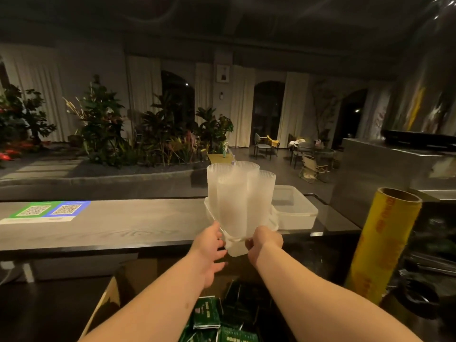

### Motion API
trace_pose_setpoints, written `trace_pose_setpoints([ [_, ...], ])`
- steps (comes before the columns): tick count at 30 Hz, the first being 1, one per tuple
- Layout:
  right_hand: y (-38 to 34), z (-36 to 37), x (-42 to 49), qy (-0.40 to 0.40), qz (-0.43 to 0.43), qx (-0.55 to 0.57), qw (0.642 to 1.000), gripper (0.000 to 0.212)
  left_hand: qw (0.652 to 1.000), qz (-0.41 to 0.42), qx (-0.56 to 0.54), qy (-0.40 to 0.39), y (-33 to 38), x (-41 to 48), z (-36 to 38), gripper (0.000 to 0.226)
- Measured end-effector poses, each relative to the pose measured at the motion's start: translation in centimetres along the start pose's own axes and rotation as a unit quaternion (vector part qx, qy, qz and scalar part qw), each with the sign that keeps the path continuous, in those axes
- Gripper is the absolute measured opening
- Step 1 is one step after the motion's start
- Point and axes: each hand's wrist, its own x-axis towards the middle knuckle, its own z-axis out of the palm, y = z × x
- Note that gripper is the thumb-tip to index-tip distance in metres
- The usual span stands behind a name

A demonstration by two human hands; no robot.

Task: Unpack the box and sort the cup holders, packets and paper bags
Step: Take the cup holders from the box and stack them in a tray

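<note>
A stack of translucent frosted plastic cup holders (pixel 240 201), with several ribbed tubes standing upright, is held over the near edge of the dark wooden counter (pixel 118 225). My left hand (pixel 209 245) grips its lower left edge and my right hand (pixel 265 240) pinches its lower right edge. Below my forearms stands the open cardboard box (pixel 108 299), with several dark green packets (pixel 207 314) lying inside. No paper bags are visible.
A white lidded plastic tub (pixel 296 208) sits on the counter just right of the cup holders. A tall yellow roll of cling film (pixel 385 245) stands at the right. QR code stickers (pixel 49 211) lie on the counter's left. Plants and chairs fill the dim room beyond.
</note>
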Motion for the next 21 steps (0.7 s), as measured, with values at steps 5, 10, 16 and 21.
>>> trace_pose_setpoints([
  [5, 1.6, 3.0, 3.1, 0.035, -0.022, -0.017, 0.999, 0.033, 1.0, 0.017, 0.01, -0.002, 0.7, 4.1, 0.5, 0.059],
  [10, 1.3, 5.6, 5.5, 0.057, -0.006, -0.005, 0.998, 0.027, 0.999, 0.027, -0.001, 0.022, 1.9, 7.3, 0.6, 0.059],
  [16, 0.5, 6.7, 7.0, 0.043, 0.014, -0.012, 0.999, 0.027, 0.999, 0.026, -0.013, 0.022, 2.9, 10.5, 0.9, 0.067],
  [21, 0.2, 5.9, 7.7, 0.021, 0.015, -0.048, 0.999, 0.033, 0.999, 0.03, -0.022, 0.018, 2.8, 10.3, 1.0, 0.06],
])
